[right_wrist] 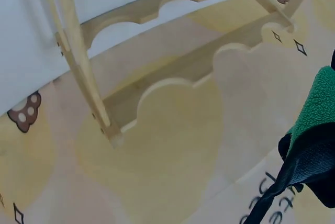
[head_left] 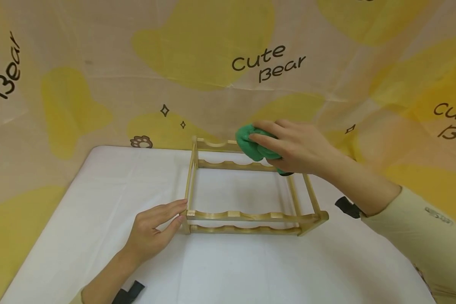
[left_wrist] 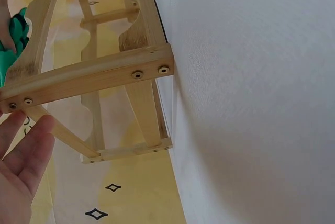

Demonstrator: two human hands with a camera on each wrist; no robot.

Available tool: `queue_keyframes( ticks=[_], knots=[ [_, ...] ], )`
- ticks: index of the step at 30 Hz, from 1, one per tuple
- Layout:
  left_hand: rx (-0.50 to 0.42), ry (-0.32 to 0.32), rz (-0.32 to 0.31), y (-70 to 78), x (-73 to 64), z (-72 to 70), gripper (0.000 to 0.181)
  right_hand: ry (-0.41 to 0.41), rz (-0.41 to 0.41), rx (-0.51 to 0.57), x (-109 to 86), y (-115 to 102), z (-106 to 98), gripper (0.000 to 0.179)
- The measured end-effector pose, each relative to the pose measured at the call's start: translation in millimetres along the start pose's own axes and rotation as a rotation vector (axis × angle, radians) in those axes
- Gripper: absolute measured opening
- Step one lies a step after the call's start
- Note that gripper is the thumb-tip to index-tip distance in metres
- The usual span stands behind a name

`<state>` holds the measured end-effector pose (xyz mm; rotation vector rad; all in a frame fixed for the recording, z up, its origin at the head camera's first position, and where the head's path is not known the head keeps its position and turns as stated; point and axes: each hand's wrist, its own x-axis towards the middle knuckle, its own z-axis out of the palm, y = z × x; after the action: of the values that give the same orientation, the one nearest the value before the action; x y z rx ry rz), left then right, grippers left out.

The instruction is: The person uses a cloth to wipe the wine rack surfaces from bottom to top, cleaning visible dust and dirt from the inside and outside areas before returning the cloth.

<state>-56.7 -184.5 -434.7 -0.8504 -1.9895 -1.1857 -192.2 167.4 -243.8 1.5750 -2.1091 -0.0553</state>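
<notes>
A pale wooden wine rack (head_left: 251, 216) with scalloped rails stands on a white-covered table. My left hand (head_left: 156, 226) holds its near left corner, with the fingers by the side bar and the thumb at the front. In the left wrist view, fingers (left_wrist: 34, 158) show beside the screwed bar end. My right hand (head_left: 294, 145) grips a bunched green cloth (head_left: 251, 143) at the rack's far upper rail. Whether the cloth touches the wood cannot be told. The right wrist view shows the cloth (right_wrist: 316, 101) beside a dark strap, apart from the rack's rails (right_wrist: 172, 80).
Behind the table hangs a yellow-and-cream sheet (head_left: 201, 46) printed with words and paw marks. The white tabletop (head_left: 129, 181) extends around the rack. Black straps (head_left: 347, 207) show near the wrists.
</notes>
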Motion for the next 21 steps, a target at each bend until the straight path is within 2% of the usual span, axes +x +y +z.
queue_keyframes(
  ticks=[7, 16, 21],
  knots=[
    [0.000, 0.001, 0.014, -2.0, -1.6, 0.0, 0.028, -0.041, -0.038, 0.029, 20.7, -1, 43, 0.065],
    [0.003, 0.000, 0.018, -1.8, -0.4, -0.4, 0.032, -0.226, -0.139, -0.021, 33.1, -15, 90, 0.056],
    [0.002, -0.007, 0.004, -0.8, -0.9, -1.5, 0.024, -0.259, -0.162, -0.001, 34.8, -19, 112, 0.053]
  ],
)
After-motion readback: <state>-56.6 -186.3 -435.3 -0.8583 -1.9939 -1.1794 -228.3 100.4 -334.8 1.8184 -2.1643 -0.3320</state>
